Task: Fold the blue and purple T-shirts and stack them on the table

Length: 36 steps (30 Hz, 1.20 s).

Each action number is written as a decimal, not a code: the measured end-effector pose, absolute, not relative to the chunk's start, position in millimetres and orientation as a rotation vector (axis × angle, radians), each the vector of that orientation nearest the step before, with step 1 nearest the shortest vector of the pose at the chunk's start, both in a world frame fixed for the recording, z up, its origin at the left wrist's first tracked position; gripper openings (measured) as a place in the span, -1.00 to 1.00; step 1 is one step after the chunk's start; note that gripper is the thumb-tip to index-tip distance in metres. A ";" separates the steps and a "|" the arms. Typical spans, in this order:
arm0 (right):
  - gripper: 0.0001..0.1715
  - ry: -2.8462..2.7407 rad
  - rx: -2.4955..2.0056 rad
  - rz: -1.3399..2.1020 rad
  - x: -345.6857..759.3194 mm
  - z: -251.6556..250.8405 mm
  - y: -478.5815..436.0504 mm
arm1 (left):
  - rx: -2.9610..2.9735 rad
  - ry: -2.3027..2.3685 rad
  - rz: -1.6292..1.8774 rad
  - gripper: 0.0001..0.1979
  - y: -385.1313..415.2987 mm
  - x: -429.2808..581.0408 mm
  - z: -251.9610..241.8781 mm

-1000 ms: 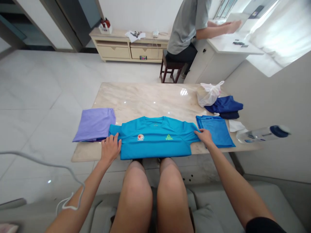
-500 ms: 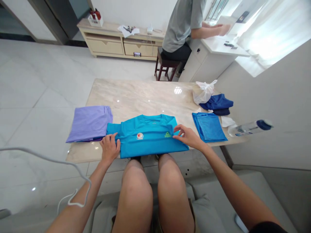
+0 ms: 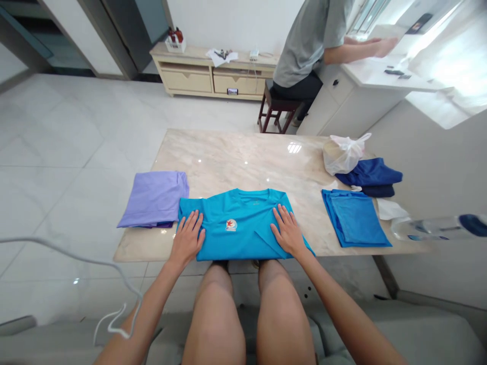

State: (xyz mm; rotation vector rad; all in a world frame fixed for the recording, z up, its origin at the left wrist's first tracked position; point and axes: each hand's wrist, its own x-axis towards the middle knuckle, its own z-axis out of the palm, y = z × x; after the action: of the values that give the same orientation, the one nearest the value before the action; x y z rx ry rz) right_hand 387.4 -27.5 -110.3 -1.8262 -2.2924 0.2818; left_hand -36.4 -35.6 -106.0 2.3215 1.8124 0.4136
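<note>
A bright blue T-shirt (image 3: 236,241) lies partly folded at the near edge of the marble table (image 3: 228,152), its collar pointing away from me. My left hand (image 3: 188,235) rests flat with fingers spread on the left sleeve side. On the right side of the shirt, my right hand (image 3: 287,228) presses down, fingers apart, over a folded-in flap. A round white badge with a red star shows on the chest. Left of the shirt is a stack of folded purple cloth (image 3: 155,200); to its right sits a folded blue garment (image 3: 355,218).
Toward the right end are a white plastic bag (image 3: 344,154), dark blue clothing (image 3: 371,175) and a clear bottle (image 3: 437,227). A white cable (image 3: 76,254) crosses at lower left. Beyond the table a person in grey (image 3: 312,43) sits on a stool (image 3: 279,104) near a low cabinet (image 3: 186,81).
My right hand has come down flat on the shirt, and its right side is now folded inward, covering the green logo. My left hand has flattened on the sleeve. The view has shifted left.
</note>
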 end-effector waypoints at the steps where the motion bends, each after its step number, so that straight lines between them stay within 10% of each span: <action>1: -0.18 -2.291 -1.835 0.261 389.1 -113.1 -25.6 | 2.310 1.828 0.395 -0.33 -29.8 -33.2 -109.0; 15: -0.15 -2.238 -1.929 0.084 431.5 -135.2 100.2 | 2.247 2.107 0.221 -0.19 101.4 9.0 -125.7; 36: -0.26 -1.757 -1.860 0.003 507.1 -175.5 33.6 | 2.029 2.304 0.084 -0.32 87.5 -29.2 -107.4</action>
State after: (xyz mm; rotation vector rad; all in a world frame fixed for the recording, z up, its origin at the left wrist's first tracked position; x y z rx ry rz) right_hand 507.1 33.6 -175.5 -1.8600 -1.7570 0.0030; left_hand -29.2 87.5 -107.4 2.0294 2.3040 0.0836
